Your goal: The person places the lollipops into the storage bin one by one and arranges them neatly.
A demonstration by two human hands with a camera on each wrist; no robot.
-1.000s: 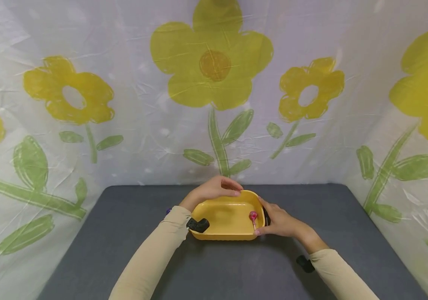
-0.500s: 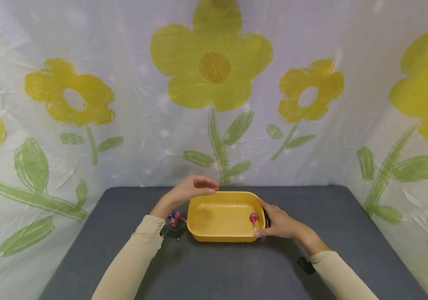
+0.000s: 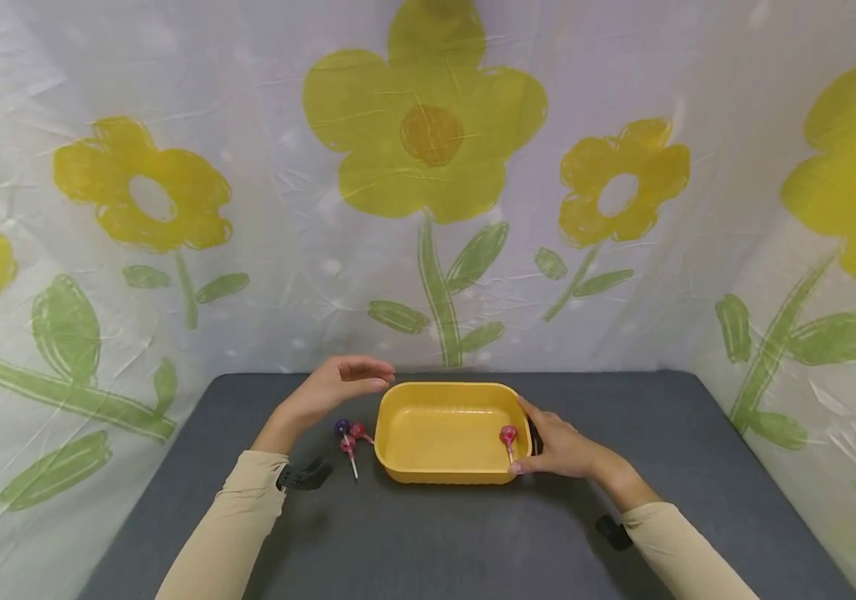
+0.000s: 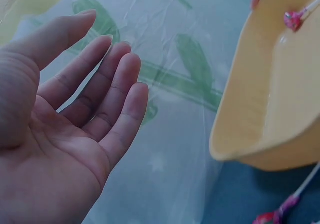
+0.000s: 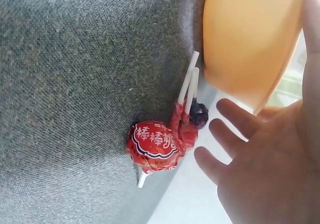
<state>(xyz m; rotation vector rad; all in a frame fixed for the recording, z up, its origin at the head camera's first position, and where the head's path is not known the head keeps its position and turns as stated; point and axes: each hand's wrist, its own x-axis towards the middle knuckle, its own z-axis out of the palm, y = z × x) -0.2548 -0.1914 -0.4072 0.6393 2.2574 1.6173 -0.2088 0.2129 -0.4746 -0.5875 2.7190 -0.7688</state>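
Note:
Above the table, just left of the yellow tray [image 3: 446, 477], my left hand [image 3: 330, 392] hangs with relaxed fingers and holds nothing; the left wrist view shows its empty palm [image 4: 70, 134]. My right hand [image 3: 566, 446] grips the tray's right end, thumb on the rim near the front corner. One pink lollipop [image 3: 508, 434] lies inside the tray at its right side. Left of the tray lie pink lollipops and a purple lollipop [image 3: 342, 427]. The right wrist view has my right hand [image 5: 275, 169] beside several lollipops outside the tray, a large red lollipop [image 5: 154, 145] foremost.
The dark grey table [image 3: 428, 542] carries the tray and lollipops. A pale cloth [image 3: 270, 208] printed with yellow flowers and green leaves hangs behind and along both sides.
My left hand has moved left, from over the tray's back rim to beyond its left end, uncovering the lollipops there. My right hand and the tray have stayed almost still.

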